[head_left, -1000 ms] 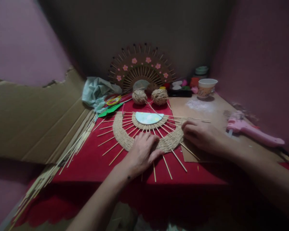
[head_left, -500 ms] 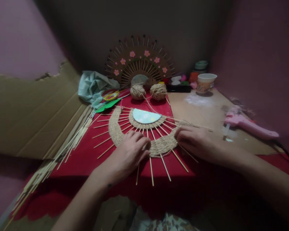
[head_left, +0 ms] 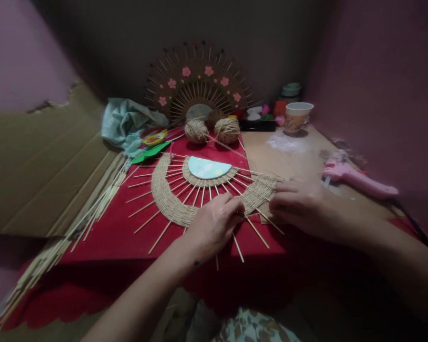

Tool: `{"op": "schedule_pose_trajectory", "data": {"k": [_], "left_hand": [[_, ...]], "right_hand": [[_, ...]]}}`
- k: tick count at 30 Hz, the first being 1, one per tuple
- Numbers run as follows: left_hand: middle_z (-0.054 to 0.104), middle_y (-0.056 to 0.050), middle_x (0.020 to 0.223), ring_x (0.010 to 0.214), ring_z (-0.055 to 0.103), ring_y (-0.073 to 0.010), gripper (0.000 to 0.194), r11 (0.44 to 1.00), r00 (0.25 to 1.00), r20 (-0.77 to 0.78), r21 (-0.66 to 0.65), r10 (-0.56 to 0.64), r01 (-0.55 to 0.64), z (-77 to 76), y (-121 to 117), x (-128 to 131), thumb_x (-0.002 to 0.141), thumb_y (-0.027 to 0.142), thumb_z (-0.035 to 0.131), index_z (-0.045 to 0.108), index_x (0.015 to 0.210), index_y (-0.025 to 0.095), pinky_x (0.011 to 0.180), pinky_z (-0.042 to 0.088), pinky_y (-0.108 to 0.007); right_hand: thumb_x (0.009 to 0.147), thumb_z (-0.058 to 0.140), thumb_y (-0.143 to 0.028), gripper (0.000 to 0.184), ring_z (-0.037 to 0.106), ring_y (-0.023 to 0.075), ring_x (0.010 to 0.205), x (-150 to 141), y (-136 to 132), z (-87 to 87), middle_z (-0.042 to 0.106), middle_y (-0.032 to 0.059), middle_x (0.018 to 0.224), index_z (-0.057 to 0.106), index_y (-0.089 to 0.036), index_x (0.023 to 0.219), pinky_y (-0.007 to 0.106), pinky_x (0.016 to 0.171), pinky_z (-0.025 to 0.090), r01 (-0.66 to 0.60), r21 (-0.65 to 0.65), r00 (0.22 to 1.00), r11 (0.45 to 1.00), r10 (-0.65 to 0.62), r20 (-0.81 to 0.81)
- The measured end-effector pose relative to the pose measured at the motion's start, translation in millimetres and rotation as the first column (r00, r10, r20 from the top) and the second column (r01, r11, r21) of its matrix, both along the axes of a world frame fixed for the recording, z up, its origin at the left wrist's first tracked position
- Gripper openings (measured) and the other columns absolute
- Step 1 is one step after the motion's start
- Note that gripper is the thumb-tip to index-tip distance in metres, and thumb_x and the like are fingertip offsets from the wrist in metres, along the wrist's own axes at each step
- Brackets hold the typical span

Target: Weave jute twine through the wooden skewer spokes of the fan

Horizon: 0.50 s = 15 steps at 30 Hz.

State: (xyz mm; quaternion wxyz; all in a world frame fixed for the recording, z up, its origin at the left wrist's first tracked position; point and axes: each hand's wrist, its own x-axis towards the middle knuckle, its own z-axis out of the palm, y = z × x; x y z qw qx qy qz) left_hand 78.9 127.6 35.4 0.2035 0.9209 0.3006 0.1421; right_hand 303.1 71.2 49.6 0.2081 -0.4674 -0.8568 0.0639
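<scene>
A half-round woven fan (head_left: pixel 171 206) lies on the red cloth, its twine band threaded through thin sticks that spread from a pale blue half-disc (head_left: pixel 209 167). My left hand (head_left: pixel 217 219) is closed over the near part of the band, covering some sticks. At the right end of the weave, the curled fingers of my right hand (head_left: pixel 301 202) grip its outer edge; the fingertips are partly hidden. Two balls of twine (head_left: pixel 196 130) sit behind the half-disc, and a strand of twine runs off to the right.
A finished-looking flowered fan (head_left: pixel 199 78) stands at the back. Thin sticks (head_left: pixel 89 213), a light blue cloth (head_left: pixel 124 126) and yellow-handled scissors (head_left: pixel 156 138) are on the left. To the right are a paper cup (head_left: pixel 297 118) and a pink glue gun (head_left: pixel 358 175).
My left hand has slid right along the woven band. My right hand has moved slightly outward at the band's right end. The whole view has shifted a little.
</scene>
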Motion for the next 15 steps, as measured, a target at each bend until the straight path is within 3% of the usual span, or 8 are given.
{"op": "schedule_pose_trajectory", "data": {"k": [7, 12, 15], "left_hand": [[0.063, -0.001, 0.089, 0.082, 0.057, -0.0125, 0.012, 0.968, 0.997, -0.006, -0.239, -0.076, 0.073, 14.0, 12.4, -7.1, 0.083, 0.013, 0.056, 0.062, 0.091, 0.019, 0.075, 0.047, -0.026], [0.066, -0.002, 0.09, 0.083, 0.061, -0.0136, 0.013, 0.889, 0.995, 0.02, -0.447, -0.1, 0.098, 21.1, 20.9, -7.8, 0.082, 0.015, 0.056, 0.064, 0.092, 0.017, 0.077, 0.049, -0.028], [0.066, -0.003, 0.092, 0.084, 0.061, -0.0138, 0.014, 0.878, 0.996, 0.015, -0.471, -0.092, 0.088, 23.6, 20.6, -8.8, 0.083, 0.018, 0.055, 0.063, 0.095, 0.018, 0.077, 0.049, -0.028]], "right_hand": [[0.089, 0.043, -0.016, 0.027, 0.044, 0.0135, 0.064, -1.3, -13.3, -0.3, 0.053, 0.0026, 0.066, 0.057, -0.017, 0.066, 0.028, 0.063, 0.032, -0.044, 0.122, 0.996, 0.992, 0.035, 0.077], [0.089, 0.04, -0.013, 0.029, 0.042, 0.0135, 0.061, -6.1, -20.7, -3.9, 0.051, 0.0027, 0.064, 0.057, -0.016, 0.066, 0.029, 0.064, 0.031, -0.046, 0.165, 0.995, 0.985, 0.031, 0.096], [0.088, 0.04, -0.011, 0.029, 0.041, 0.0133, 0.06, -9.2, -24.4, -5.6, 0.051, 0.0028, 0.062, 0.056, -0.016, 0.063, 0.029, 0.064, 0.031, -0.059, 0.175, 0.993, 0.983, 0.04, 0.111]]}}
